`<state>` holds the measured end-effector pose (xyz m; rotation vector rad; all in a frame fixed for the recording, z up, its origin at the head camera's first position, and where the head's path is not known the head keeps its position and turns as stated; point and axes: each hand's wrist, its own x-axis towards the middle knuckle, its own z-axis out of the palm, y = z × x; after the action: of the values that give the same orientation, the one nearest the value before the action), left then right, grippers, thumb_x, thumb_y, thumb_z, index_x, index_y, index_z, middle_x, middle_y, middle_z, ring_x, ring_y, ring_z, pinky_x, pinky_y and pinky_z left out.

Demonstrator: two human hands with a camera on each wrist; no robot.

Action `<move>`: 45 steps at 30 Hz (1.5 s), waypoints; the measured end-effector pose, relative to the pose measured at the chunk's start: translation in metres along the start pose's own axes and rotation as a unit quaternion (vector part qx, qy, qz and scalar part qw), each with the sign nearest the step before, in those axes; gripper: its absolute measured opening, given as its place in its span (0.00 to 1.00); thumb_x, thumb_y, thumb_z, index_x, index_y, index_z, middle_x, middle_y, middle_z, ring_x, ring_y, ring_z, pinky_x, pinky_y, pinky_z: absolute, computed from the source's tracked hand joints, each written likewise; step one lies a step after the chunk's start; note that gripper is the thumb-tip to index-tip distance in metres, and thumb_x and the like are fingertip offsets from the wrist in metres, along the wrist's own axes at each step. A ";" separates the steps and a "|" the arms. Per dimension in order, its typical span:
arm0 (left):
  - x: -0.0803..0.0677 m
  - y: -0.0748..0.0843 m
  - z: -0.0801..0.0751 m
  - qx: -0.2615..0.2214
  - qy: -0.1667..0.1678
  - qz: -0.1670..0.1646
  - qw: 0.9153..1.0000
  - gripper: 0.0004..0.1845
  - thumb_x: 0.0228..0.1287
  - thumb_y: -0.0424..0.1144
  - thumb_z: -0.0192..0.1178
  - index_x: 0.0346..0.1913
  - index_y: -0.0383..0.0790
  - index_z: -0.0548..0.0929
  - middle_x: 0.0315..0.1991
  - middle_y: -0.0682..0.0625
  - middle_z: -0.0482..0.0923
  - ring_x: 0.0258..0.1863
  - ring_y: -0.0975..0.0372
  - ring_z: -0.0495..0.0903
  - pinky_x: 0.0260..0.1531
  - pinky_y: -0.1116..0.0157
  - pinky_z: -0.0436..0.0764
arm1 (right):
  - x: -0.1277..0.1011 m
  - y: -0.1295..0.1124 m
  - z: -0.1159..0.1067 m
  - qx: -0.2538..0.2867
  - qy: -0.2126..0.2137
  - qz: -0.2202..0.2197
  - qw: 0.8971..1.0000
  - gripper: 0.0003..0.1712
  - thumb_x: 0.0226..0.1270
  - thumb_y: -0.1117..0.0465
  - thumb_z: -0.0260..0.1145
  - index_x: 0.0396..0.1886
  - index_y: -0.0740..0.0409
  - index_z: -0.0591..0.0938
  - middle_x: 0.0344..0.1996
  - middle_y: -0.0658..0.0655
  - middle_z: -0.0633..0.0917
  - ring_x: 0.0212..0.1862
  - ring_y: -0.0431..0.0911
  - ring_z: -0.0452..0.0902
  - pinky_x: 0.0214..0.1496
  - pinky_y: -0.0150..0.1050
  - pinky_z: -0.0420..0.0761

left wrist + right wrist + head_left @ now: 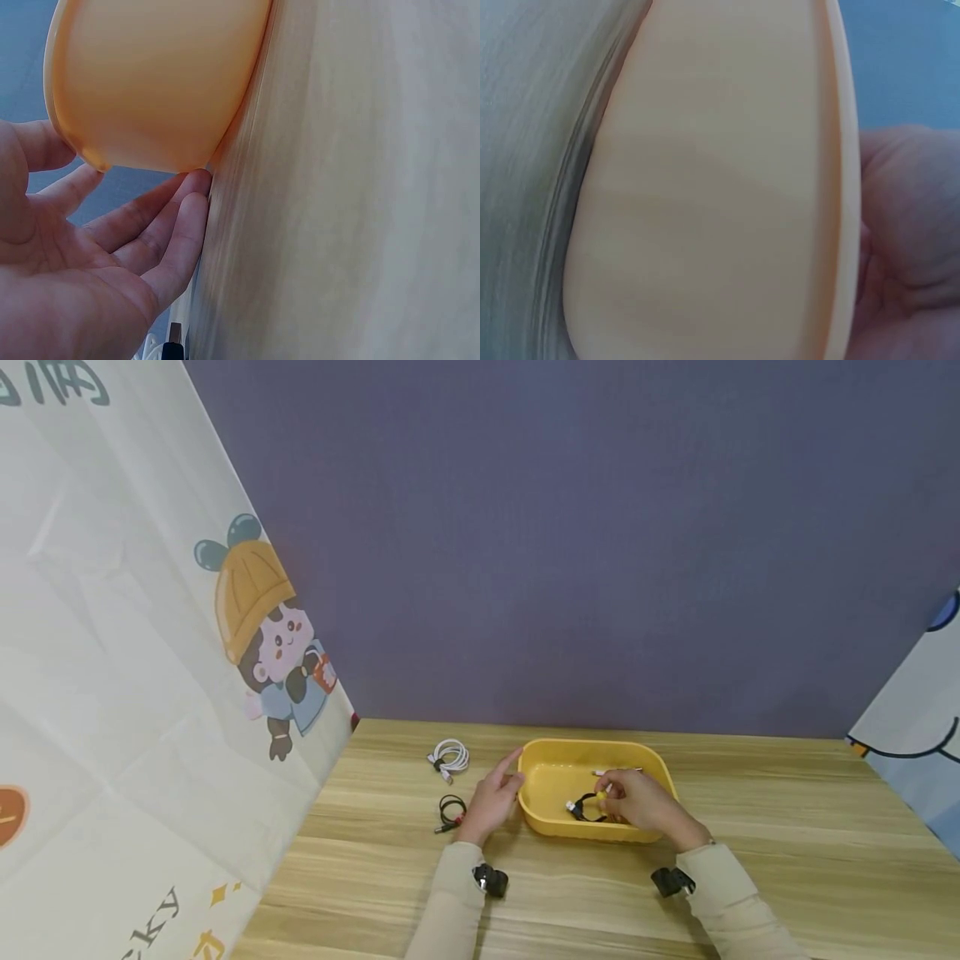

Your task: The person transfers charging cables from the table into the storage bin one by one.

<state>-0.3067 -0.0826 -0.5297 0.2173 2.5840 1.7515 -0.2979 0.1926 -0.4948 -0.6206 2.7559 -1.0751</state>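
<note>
A yellow plastic bin (547, 828) stands on the wooden table. My left hand (491, 806) is at its left end; in the left wrist view the extended fingers (180, 240) touch the outside of the bin wall. Over the bin's right part, my right hand (643, 800) reaches inside and pinches a coiled black cable (581, 810) with a yellow piece at the fingertips. The cable's light-coloured plug shows at its left. Behind that hand lies a thin white item (597, 772), partly hidden. The bin wall (705, 187) hides the right fingertips in the right wrist view.
Left of the bin lie a coiled white cable (452, 754) and, nearer, a coiled black cable with a red part (448, 810), close to my left hand. A dark blue-grey panel (570, 543) rises behind the table (360, 860); a printed white sheet (112, 652) borders the left.
</note>
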 end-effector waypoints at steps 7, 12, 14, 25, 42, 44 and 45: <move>-0.001 0.000 0.001 0.002 0.003 0.000 1.000 0.25 0.80 0.46 0.51 0.76 0.65 0.68 0.51 0.40 0.86 0.29 0.54 0.82 0.28 0.65 0.77 | 0.000 0.002 -0.001 -0.019 0.000 -0.006 1.000 0.02 0.69 0.66 0.68 0.38 0.61 0.82 0.21 0.51 0.83 0.21 0.40 0.73 0.24 0.33 0.71; -0.001 0.000 0.000 0.004 0.004 -0.001 1.000 0.26 0.80 0.46 0.51 0.77 0.62 0.67 0.51 0.40 0.86 0.30 0.55 0.83 0.29 0.64 0.77 | 0.002 0.002 -0.001 -0.020 -0.002 -0.008 1.000 0.02 0.69 0.65 0.68 0.37 0.60 0.82 0.21 0.50 0.83 0.21 0.39 0.72 0.24 0.34 0.70; -0.001 0.001 0.000 0.006 0.004 -0.001 1.000 0.26 0.80 0.46 0.51 0.77 0.62 0.67 0.51 0.40 0.86 0.31 0.56 0.83 0.30 0.65 0.77 | 0.003 0.003 -0.001 -0.022 -0.004 -0.012 1.000 0.03 0.69 0.65 0.68 0.36 0.60 0.82 0.21 0.50 0.84 0.21 0.38 0.72 0.24 0.33 0.70; -0.002 0.001 -0.001 0.003 0.001 -0.008 1.000 0.26 0.80 0.47 0.51 0.76 0.69 0.66 0.53 0.41 0.86 0.31 0.57 0.82 0.31 0.65 0.78 | 0.004 0.004 0.001 -0.025 -0.014 -0.017 0.999 0.04 0.69 0.65 0.68 0.33 0.59 0.83 0.18 0.52 0.81 0.19 0.37 0.68 0.24 0.33 0.69; -0.001 0.001 -0.001 -0.006 -0.003 -0.013 1.000 0.26 0.80 0.46 0.51 0.75 0.71 0.66 0.53 0.41 0.86 0.22 0.59 0.78 0.25 0.66 0.76 | 0.007 0.002 0.006 -0.052 -0.007 0.023 0.998 0.07 0.66 0.64 0.71 0.27 0.53 0.85 0.16 0.49 0.79 0.21 0.40 0.67 0.28 0.36 0.67; 0.000 0.001 -0.001 -0.004 -0.003 -0.012 1.000 0.26 0.80 0.46 0.51 0.75 0.71 0.66 0.52 0.41 0.86 0.23 0.60 0.78 0.25 0.66 0.76 | 0.008 0.001 0.007 -0.056 -0.008 0.025 0.998 0.07 0.65 0.64 0.71 0.26 0.54 0.85 0.16 0.50 0.79 0.21 0.41 0.67 0.28 0.36 0.67; -0.001 0.001 -0.001 -0.003 -0.003 -0.012 1.000 0.26 0.80 0.46 0.51 0.75 0.71 0.66 0.52 0.41 0.86 0.23 0.60 0.78 0.25 0.66 0.76 | 0.008 0.000 0.007 -0.059 -0.008 0.027 0.998 0.07 0.65 0.64 0.71 0.26 0.53 0.85 0.17 0.50 0.79 0.21 0.41 0.67 0.28 0.36 0.67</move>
<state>-0.3061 -0.0830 -0.5281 0.1902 2.5660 1.7495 -0.3032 0.1851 -0.4997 -0.5617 2.8209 -0.8989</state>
